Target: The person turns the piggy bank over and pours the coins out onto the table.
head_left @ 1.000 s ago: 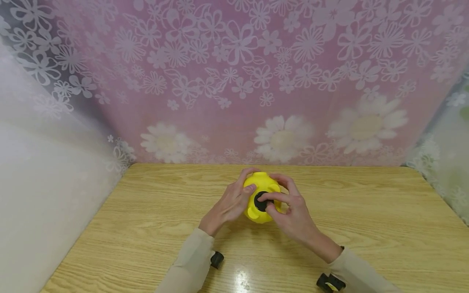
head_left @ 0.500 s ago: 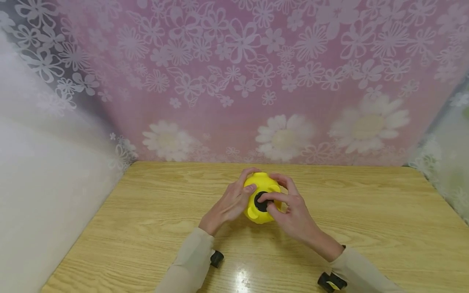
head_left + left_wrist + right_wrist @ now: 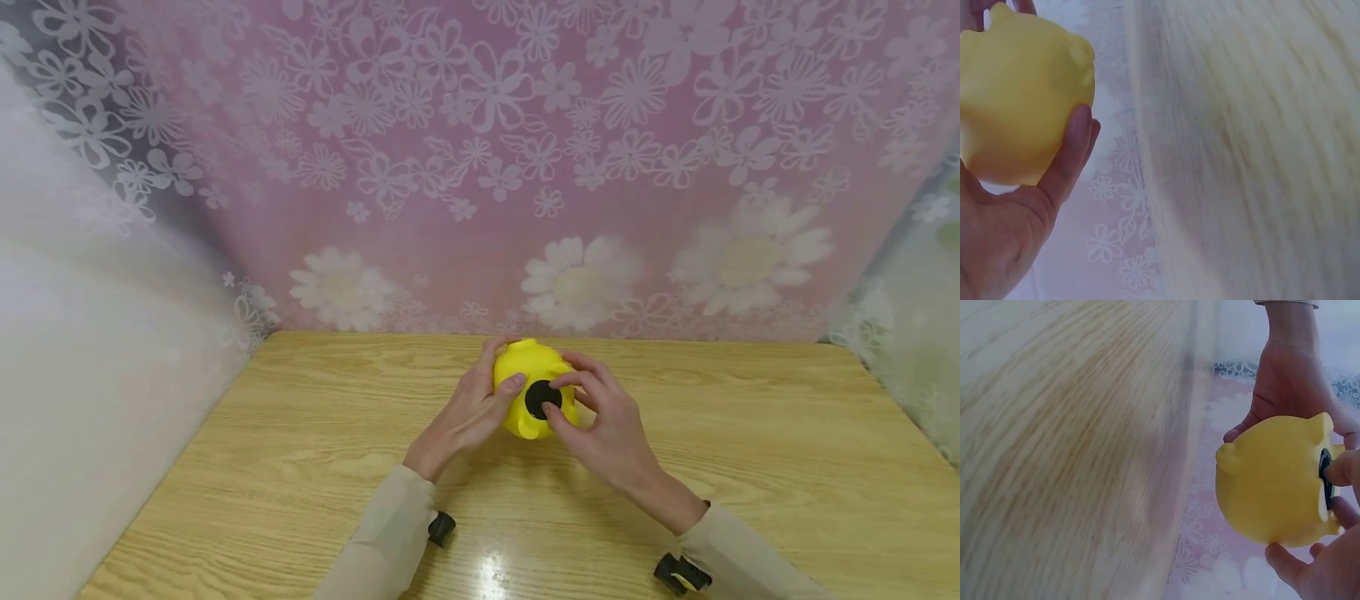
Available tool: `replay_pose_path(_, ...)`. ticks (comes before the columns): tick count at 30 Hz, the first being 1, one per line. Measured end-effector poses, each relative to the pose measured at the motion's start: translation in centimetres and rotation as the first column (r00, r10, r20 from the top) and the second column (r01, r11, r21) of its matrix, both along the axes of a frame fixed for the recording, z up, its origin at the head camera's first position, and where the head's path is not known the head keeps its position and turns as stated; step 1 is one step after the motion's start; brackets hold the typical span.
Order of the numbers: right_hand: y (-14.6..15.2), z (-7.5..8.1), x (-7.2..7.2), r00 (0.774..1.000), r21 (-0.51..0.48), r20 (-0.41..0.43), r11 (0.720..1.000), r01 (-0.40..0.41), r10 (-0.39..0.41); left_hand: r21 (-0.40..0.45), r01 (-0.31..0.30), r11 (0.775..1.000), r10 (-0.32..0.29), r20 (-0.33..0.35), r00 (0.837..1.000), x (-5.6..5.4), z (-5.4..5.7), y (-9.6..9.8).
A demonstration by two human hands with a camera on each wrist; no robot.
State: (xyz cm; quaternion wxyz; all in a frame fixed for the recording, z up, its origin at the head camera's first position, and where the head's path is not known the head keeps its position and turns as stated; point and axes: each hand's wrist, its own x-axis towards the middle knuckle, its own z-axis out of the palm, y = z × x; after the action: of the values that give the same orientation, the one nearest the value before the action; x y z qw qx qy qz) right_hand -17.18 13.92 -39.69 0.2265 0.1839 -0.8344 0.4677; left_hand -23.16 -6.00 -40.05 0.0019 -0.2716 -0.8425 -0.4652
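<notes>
A round yellow piggy bank (image 3: 522, 364) with stubby feet is held above the table, its black round plug (image 3: 541, 402) facing the person. My left hand (image 3: 467, 414) grips it from the left, thumb across the near side and fingers behind. In the left wrist view, that thumb presses the smooth yellow body (image 3: 1025, 87). From the right, my right hand (image 3: 613, 429) curls round the bank, with thumb and index fingertips at the plug. Its other fingers touch the bank's side, as the right wrist view shows on the yellow shell (image 3: 1266, 481).
Below lies a wood-grain table (image 3: 322, 467). A pink flowered curtain (image 3: 450, 233) hangs behind its far edge, with a pale wall covering (image 3: 97, 358) on the left. Black camera mounts (image 3: 442, 528) sit under both wrists.
The piggy bank has lifted and tilted slightly, moving up and left in the head view. My right thumb and index have spread apart over the plug, uncovering more of it.
</notes>
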Motion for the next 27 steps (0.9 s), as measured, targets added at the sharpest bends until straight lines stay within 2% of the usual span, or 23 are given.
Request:
replay_pose_path(6, 0.07, 0.14, -0.05, 0.994, 0.037, 0.093, 0.998, 0.049, -0.052, -0.005, -0.051, 0.999, 0.051, -0.032, 0.998, -0.04, -0.02, 0.18)
replay_pose_path(11, -0.25, 0.36, -0.26, 0.988, 0.048, 0.121, 0.995, 0.087, -0.092, -0.033, -0.071, 0.997, 0.069, -0.05, 0.996, 0.11, 0.12, 0.36)
replay_pose_path(15, -0.4, 0.38, -0.28, 0.985, 0.041, 0.142, 0.995, 0.096, -0.101, -0.056, -0.083, 0.995, 0.08, -0.04, 0.996, 0.35, 0.26, 0.42)
replay_pose_path(27, -0.26, -0.18, -0.55, 0.988, 0.043, 0.113, 0.994, 0.098, -0.102, -0.048, -0.086, 0.995, 0.085, -0.025, 0.996, 0.21, 0.05, 0.72)
